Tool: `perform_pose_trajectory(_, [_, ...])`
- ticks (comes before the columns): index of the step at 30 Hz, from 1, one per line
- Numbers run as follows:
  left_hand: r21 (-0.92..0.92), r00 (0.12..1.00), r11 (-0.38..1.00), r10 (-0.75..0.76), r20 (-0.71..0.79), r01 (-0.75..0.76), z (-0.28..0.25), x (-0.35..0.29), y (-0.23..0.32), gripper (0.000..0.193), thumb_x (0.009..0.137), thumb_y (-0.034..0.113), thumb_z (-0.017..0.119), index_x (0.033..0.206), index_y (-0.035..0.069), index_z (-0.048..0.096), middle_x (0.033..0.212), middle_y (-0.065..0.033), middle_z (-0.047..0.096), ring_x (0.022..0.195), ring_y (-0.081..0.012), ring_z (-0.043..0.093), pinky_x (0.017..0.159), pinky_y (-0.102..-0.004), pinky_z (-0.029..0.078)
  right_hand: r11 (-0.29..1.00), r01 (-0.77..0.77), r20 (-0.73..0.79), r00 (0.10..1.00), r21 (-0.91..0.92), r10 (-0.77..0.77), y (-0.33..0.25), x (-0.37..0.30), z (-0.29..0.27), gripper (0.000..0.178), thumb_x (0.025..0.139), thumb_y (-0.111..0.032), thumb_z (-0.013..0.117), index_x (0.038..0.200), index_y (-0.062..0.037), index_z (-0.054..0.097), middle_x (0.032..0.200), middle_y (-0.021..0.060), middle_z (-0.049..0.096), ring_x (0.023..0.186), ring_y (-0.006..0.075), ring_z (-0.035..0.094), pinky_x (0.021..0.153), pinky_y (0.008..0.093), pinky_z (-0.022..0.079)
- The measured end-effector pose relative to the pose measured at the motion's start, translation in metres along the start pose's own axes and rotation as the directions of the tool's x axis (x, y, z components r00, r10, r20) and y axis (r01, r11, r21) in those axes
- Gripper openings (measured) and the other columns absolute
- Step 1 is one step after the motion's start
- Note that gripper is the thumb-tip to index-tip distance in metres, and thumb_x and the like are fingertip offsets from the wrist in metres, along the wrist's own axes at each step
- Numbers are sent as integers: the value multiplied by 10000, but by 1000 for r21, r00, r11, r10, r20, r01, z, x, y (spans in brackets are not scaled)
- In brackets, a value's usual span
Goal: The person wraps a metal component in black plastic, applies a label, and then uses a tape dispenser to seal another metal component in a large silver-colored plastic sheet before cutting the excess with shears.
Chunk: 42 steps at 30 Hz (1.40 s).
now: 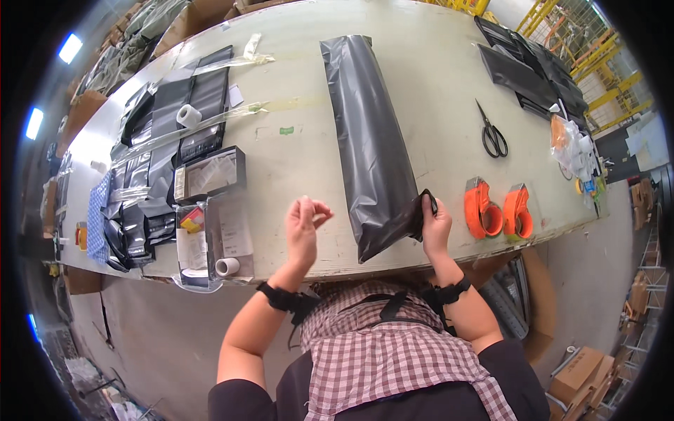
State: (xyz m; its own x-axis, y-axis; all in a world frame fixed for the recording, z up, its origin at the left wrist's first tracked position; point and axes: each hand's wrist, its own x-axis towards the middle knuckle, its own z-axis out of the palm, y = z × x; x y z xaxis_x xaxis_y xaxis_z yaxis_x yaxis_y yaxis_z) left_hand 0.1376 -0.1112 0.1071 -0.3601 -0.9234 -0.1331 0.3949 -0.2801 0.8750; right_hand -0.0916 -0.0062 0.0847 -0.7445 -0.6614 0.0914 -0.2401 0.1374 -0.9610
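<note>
A long black plastic mailing bag [372, 140] lies lengthwise on the table in front of me, plump along its length. My right hand [437, 226] is closed on its near right corner, pulling that corner up into a fold. To the left of the bag, my left hand [303, 223] hovers over the tabletop. Its fingers are loosely bent and apart, with nothing visible in them. Right of my right hand stand two orange tape dispensers [481, 210] side by side. Beyond them lies a pair of black scissors [491, 132].
Stacked black bags [165, 105] and a dark box of papers [210, 175] occupy the left side, with label rolls [227, 266] nearby. More folded black bags [523, 74] lie at the far right. An open carton [537, 302] sits below the table's front edge [491, 245].
</note>
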Motion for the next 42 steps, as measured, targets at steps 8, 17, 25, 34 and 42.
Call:
perform_pose_trajectory(8, [404,992,908,-123,12,108,37,-39,-27,172,907,187,518,901,17,541,814,-1,570,741,-77,503,690,-228,420,996,-48,0,999,79,48,-6,-3,4,364,903,-308,525,725,10,541,570,-13,436,554,73,364,505,252,328])
perform_pose_trajectory(17, [554,939,790,-77,-334,262,16,25,-108,288,907,253,466,873,-24,538,728,-126,562,675,-197,522,670,-332,425,852,31,200,976,-522,87,23,14,32,366,919,-304,430,766,25,479,684,225,572,630,379,565,577,430,434])
perform_pose_trajectory(25, [617,850,604,-472,-234,505,29,25,-60,318,877,253,448,1001,-27,536,910,-229,589,873,-301,572,768,-359,437,499,498,627,770,-709,122,18,33,20,206,854,-107,392,987,47,425,738,234,613,711,387,614,598,463,496])
perform_pose_trajectory(34, [990,941,68,325,94,-122,-72,-1,-6,117,730,123,603,763,13,621,727,-193,579,718,-334,563,661,-388,476,526,551,692,715,-648,104,8,-26,3,220,787,-86,479,991,-17,437,687,212,605,669,394,605,586,465,489])
perform_pose_trajectory(42, [869,897,-324,364,-249,373,-152,12,28,192,742,218,664,742,29,636,851,-138,566,780,-293,577,676,-368,484,822,341,564,825,-455,-31,-26,14,-18,110,816,-153,575,839,-57,528,500,62,486,465,204,497,464,341,362])
